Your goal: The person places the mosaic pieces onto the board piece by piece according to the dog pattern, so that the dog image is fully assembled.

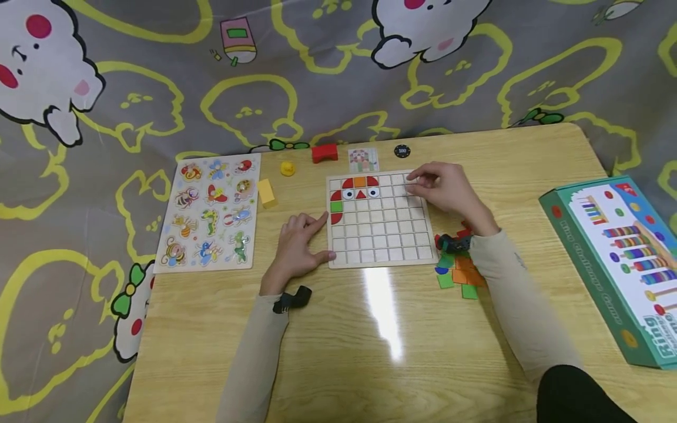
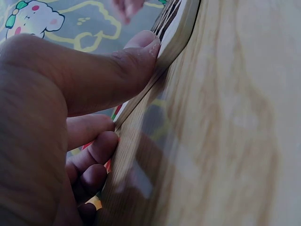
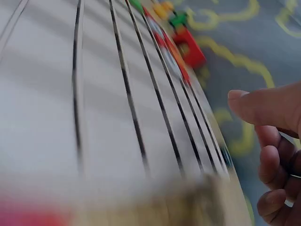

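A square wooden grid board point(image 1: 381, 229) lies mid-table, with red curved pieces point(image 1: 336, 218), an orange square point(image 1: 360, 182), a green square point(image 1: 336, 207), a red triangle point(image 1: 361, 194) and two eye pieces point(image 1: 373, 192) in its upper-left cells. My left hand point(image 1: 298, 245) touches the board's left edge, thumb near the lower corner and index finger higher up. In the left wrist view its thumb point(image 2: 127, 70) presses against the wooden rim. Over the board's upper-right corner hovers my right hand point(image 1: 444, 187), thumb and index finger apart with nothing visible between them; its other fingers point(image 3: 273, 167) bend loosely.
Loose coloured pieces point(image 1: 460, 273) lie beside the board, below my right wrist. Behind it are a pattern card point(image 1: 362, 158), a black chip point(image 1: 402, 151), a red block point(image 1: 324, 154) and a yellow duck point(image 1: 287, 169). An insect puzzle point(image 1: 211, 217) and yellow block point(image 1: 267, 194) sit left; a game box point(image 1: 608, 264) right.
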`<state>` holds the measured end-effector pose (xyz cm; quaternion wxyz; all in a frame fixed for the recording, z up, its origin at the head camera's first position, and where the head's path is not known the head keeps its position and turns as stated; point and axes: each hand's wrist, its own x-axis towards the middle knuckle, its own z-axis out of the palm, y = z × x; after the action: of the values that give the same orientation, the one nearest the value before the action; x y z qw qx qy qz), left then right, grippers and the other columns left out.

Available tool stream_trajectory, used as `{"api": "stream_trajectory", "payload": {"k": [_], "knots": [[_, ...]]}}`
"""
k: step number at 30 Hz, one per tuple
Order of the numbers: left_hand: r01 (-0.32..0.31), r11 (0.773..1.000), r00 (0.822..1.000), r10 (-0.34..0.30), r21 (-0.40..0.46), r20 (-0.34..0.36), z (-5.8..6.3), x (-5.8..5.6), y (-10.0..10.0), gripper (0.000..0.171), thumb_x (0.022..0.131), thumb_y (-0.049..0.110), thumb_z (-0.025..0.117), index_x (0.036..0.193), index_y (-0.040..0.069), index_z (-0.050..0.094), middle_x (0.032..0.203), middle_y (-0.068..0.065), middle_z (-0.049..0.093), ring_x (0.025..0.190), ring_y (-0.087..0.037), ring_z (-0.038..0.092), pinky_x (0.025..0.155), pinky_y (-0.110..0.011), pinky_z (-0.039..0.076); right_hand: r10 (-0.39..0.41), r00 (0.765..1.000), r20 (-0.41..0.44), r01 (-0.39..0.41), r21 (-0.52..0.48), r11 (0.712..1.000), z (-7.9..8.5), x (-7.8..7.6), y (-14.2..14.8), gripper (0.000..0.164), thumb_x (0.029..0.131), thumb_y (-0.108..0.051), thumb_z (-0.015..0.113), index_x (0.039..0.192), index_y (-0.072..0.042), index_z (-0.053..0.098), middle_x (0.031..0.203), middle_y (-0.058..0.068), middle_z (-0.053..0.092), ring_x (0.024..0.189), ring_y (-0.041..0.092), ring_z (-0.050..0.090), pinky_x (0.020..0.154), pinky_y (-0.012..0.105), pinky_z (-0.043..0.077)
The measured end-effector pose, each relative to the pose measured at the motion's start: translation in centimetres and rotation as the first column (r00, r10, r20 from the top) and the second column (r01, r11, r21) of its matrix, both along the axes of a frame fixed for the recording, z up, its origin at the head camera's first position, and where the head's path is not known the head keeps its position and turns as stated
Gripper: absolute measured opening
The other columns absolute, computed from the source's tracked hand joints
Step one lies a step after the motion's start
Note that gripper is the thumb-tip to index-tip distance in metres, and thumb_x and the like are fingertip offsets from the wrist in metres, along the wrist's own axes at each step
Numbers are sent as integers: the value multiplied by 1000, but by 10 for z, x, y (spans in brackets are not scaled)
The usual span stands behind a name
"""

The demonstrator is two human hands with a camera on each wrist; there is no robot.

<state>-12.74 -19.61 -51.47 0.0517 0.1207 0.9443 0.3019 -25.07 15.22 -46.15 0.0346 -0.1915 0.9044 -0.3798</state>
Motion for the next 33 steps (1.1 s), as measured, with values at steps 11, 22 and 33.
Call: {"api": "stream_trajectory", "payload": {"k": [11,22,33], "knots": [[-7,1000,1000,7,16,-16,2,6,-1,90,77,51,78,154,30,36,117,-2,46,102,-22,35,88,-40,26,-78,991,105,54,213,976,-2,36,108,27,90,-29,73,109,-11,74,92,5,67,79,21,56,67,22,42],[-8,999,1000,9,34,-15,-1,5,3,89,77,49,80,153,30,37,117,-2,46,103,-22,36,87,-38,26,-59,986,157,18,252,967,-6,52,114,27,86,-28,77,104,-8,72,89,6,67,77,19,59,67,25,44],[3,1000,999,-2,28,-33,-3,3,2,89,77,51,79,153,31,37,117,-2,47,102,-21,36,88,-38,27,-56,992,113,30,224,974,-12,53,102,29,91,-25,72,115,-9,71,93,6,68,76,20,59,66,25,46]]}}
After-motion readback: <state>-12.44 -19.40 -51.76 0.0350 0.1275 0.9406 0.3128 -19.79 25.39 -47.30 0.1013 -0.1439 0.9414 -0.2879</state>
